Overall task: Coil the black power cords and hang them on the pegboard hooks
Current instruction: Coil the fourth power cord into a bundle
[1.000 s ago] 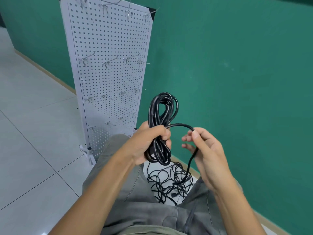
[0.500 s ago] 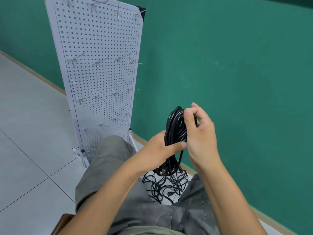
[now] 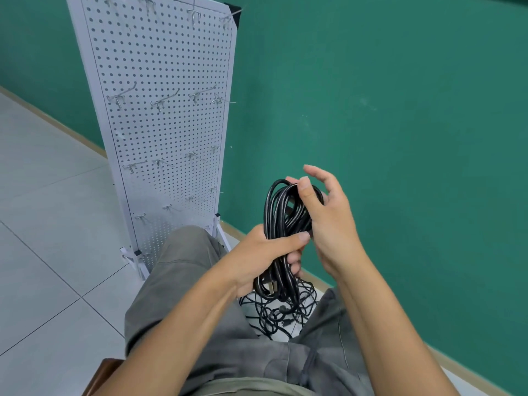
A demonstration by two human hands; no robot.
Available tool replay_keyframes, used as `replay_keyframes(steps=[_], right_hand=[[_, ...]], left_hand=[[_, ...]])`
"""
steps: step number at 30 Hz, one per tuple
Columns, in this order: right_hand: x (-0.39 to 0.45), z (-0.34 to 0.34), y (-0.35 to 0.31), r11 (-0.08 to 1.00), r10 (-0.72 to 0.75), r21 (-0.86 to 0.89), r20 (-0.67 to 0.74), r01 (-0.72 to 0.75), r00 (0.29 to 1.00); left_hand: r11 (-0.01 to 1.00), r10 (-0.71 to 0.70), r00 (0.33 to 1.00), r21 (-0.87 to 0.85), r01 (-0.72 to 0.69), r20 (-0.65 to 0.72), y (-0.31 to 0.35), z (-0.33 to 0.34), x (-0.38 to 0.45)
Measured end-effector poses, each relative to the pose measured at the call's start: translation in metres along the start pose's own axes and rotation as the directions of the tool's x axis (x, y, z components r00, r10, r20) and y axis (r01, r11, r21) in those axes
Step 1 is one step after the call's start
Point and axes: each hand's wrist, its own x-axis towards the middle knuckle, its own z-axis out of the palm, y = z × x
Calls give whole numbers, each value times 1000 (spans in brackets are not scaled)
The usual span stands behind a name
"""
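A floor (image 3: 43, 224) of pale, smooth square tiles with thin dark joints fills the left of the frame and meets a matte green wall (image 3: 400, 110) along a light skirting strip. The wall takes up the whole right side and the top left corner. A white pegboard (image 3: 165, 124) stands on the floor at upper left, leaning back toward the wall on small white feet; its flat face is covered in a regular grid of round holes. Thin metal hooks (image 3: 165, 100) stick out of it in several rows, all bare.

At centre, above the lap, a person seated in grey trousers (image 3: 183, 275) holds a coil (image 3: 283, 218) of glossy black round cord. The coil is a long, narrow loop bundle standing nearly upright, its long axis running top to bottom of the frame, the rounded bend at the top and a plug end hanging at the bottom. The left hand (image 3: 265, 252) grips the bundle around its middle, thumb laid across the front. The right hand (image 3: 328, 221) pinches the top strands with its thumb, the other fingers spread loosely.

Below the coil, between the knees, a loose tangle of thinner black cords (image 3: 280, 312) lies on the floor.
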Motion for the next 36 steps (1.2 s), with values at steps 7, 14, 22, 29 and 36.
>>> replay_keyframes(steps=[7,14,22,29,36], right_hand=[[-28,7,43,957,282,-32,315,-287,906],[-50,27,62,928,347,-282,414,-244,842],[-61,34,60,661,188,-706,484,254,855],[-49,25,31,520,-11,-692,581,501,814],[-32,7,5,723,-104,-602,393,341,914]], left_hand=[[985,74,964,-133,-111,-254,9,-20,3],[899,120,807,-282,-335,-577,32,-51,0],[881,179,564,-123,-456,-806,33,-67,2],[929,370,583,290,-231,-723,14,-53,7],[895,380,759,417,-157,-529,7,-36,7]])
